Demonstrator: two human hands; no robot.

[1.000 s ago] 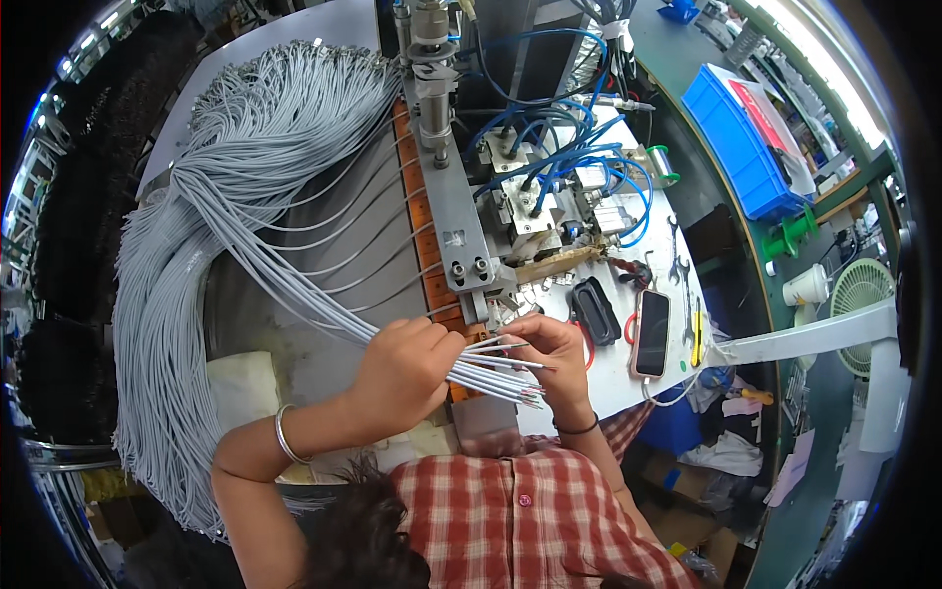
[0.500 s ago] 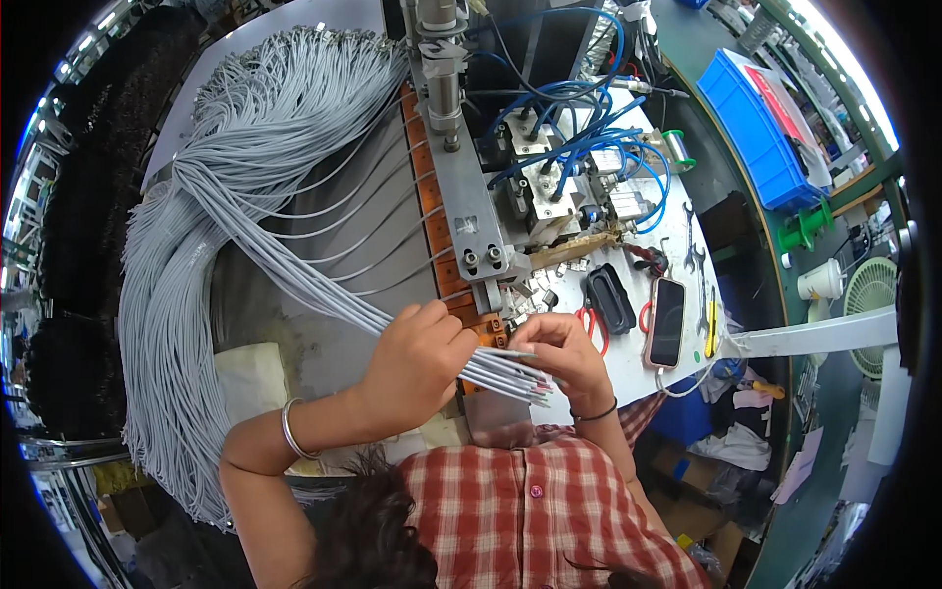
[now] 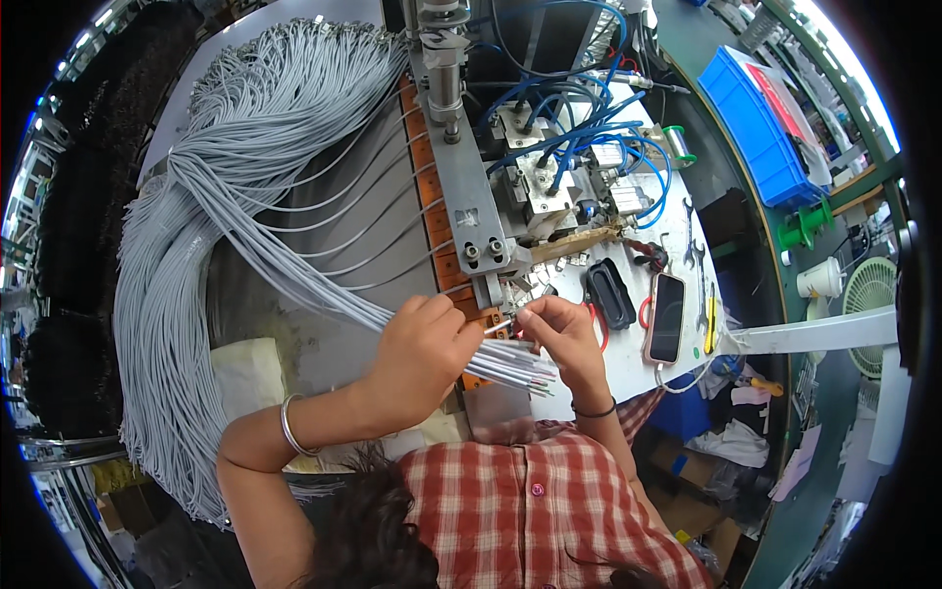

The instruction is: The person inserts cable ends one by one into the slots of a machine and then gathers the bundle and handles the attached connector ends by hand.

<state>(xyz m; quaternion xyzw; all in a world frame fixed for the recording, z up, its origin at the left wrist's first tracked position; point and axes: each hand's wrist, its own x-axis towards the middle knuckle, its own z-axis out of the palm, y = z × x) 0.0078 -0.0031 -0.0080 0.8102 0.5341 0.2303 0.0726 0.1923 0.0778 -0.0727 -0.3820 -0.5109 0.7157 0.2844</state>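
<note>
My left hand (image 3: 424,346) is closed around a bundle of grey cables (image 3: 304,280), whose cut ends (image 3: 515,365) with small coloured tips fan out to its right. One cable stands apart from the others and reaches across to my right hand (image 3: 567,344). Thumb and forefinger of that hand pinch it near its end, beside the front of an orange slotted strip (image 3: 429,191). Whether a small part is also between these fingertips is too small to tell. Several single cables run from the strip leftward into the bundle.
A metal press (image 3: 456,157) with blue air hoses (image 3: 579,128) rises behind the strip. Small metal parts, a black tray (image 3: 611,294), red-handled pliers (image 3: 601,329), a phone (image 3: 666,319) and wrenches lie to the right. A large heap of grey cables (image 3: 172,324) hangs over the left edge.
My right hand has risen slightly toward the strip's front end, with one cable now separated from the bundle at its fingertips. My left hand keeps its grip with little movement.
</note>
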